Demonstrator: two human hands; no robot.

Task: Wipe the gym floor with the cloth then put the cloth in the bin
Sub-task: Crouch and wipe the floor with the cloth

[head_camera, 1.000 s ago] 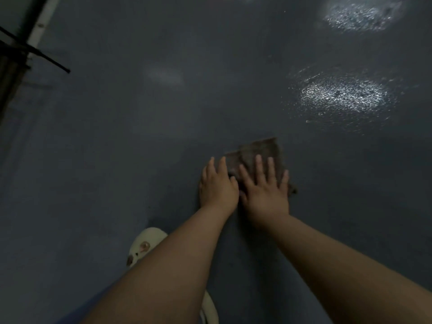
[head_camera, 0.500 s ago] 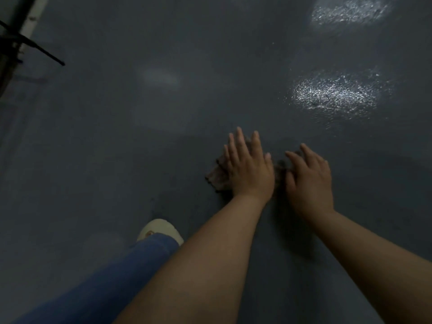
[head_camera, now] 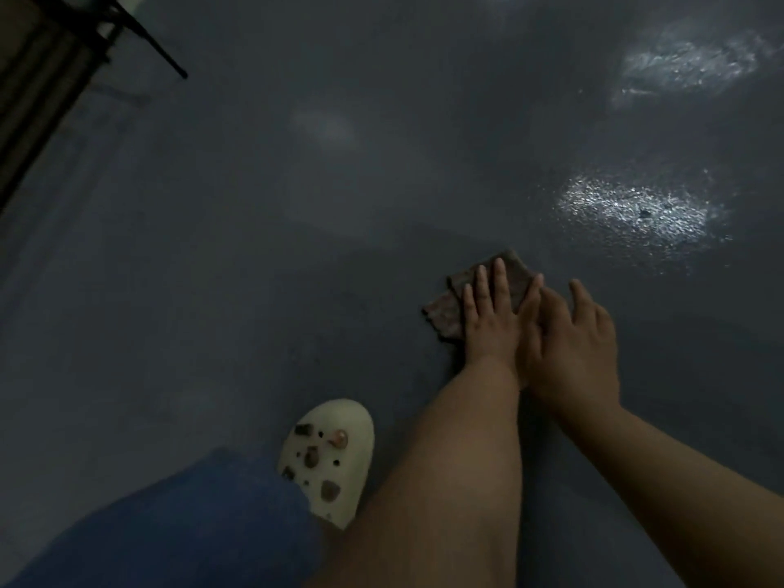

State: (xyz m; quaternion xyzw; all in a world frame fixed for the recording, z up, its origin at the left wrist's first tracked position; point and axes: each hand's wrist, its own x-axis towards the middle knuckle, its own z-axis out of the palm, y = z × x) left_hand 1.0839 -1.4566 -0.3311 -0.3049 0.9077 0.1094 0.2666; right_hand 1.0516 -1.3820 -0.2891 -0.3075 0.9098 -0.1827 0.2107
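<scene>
A brownish folded cloth (head_camera: 515, 275) lies flat on the dark grey gym floor (head_camera: 254, 248). My left hand (head_camera: 490, 320) presses on the cloth with straight fingers, covering its near part. My right hand (head_camera: 572, 337) lies beside it on the right, its thumb side overlapping my left hand, fingers loosely spread; whether it touches the cloth is hard to tell. No bin is in view.
My cream clog with charms (head_camera: 329, 456) and blue trouser leg (head_camera: 178, 528) stand at the lower left. A black metal frame (head_camera: 127, 36) sits at the top left corner. Shiny lit patches (head_camera: 636, 210) mark the floor to the right.
Both hands and the cloth have shifted across the floor in a wiping stroke. My right hand moved against my left hand, and more of the cloth now shows beyond the fingers.
</scene>
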